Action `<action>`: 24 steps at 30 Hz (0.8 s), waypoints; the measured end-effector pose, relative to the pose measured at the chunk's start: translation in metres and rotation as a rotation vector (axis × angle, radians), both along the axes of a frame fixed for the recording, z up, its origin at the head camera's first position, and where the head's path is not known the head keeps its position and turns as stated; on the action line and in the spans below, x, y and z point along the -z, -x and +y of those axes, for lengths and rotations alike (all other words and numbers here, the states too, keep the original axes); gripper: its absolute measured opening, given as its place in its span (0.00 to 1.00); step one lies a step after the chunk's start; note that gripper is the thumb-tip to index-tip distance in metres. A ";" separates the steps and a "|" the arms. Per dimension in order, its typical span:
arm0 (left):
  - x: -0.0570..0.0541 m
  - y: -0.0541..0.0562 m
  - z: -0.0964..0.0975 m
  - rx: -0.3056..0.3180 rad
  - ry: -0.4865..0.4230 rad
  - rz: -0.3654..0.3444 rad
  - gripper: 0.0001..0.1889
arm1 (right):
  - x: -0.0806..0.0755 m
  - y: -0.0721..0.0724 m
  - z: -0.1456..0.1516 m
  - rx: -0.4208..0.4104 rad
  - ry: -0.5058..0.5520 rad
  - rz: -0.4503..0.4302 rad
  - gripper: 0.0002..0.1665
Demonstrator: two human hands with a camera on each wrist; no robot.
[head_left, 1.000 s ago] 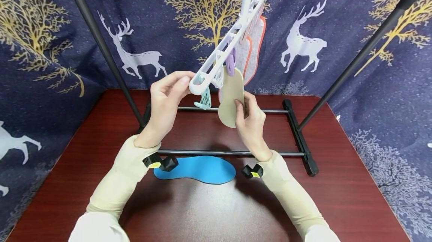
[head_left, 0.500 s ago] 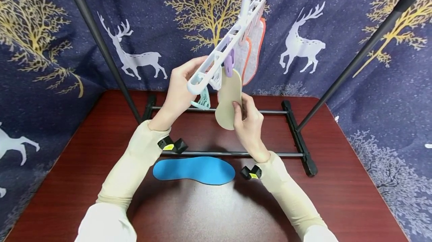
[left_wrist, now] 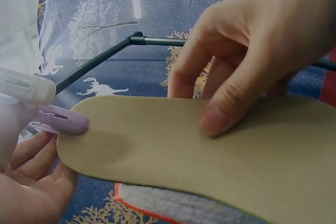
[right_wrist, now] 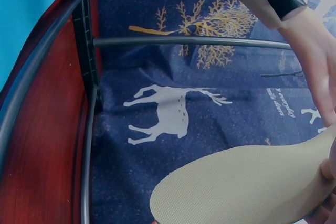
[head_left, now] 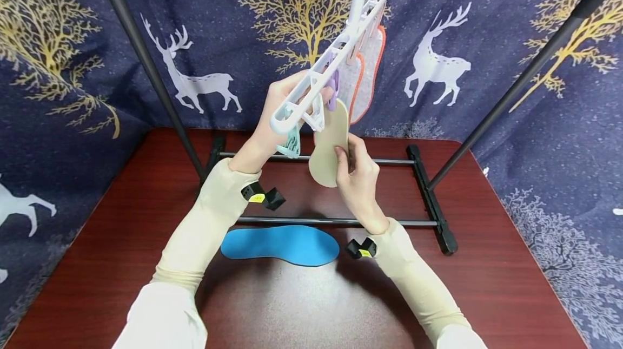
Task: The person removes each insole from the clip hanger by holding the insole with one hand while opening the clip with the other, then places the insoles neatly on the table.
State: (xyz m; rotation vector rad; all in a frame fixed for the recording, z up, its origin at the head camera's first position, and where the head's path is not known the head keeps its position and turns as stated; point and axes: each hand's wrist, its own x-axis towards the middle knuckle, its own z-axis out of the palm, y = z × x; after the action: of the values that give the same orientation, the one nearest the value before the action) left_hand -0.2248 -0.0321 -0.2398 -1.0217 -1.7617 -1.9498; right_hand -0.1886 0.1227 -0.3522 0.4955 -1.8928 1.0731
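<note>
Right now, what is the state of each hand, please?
Left hand: at the purple clip; whether it grips cannot be told.
Right hand: pinching the beige insole by its edge.

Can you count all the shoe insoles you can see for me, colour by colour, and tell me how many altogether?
Blue insole: 1, on the table
Beige insole: 1, held by the right hand
Grey insoles with orange edges: 2, hanging farther back
Total in sight: 4
</note>
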 end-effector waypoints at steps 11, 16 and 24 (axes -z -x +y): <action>-0.011 0.000 0.007 0.016 -0.053 -0.105 0.09 | 0.000 0.001 0.001 -0.008 0.003 0.014 0.12; -0.012 0.004 0.008 0.029 -0.063 -0.073 0.06 | -0.003 0.001 0.002 -0.012 0.022 0.020 0.12; -0.019 0.000 0.009 0.052 -0.121 -0.054 0.03 | -0.005 0.001 0.003 -0.024 0.032 0.032 0.12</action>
State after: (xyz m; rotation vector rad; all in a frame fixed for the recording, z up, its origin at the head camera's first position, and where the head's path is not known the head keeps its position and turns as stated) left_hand -0.2248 -0.0230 -0.2210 -0.9920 -1.6371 -2.1058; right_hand -0.1900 0.1253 -0.3472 0.5153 -1.8426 1.1030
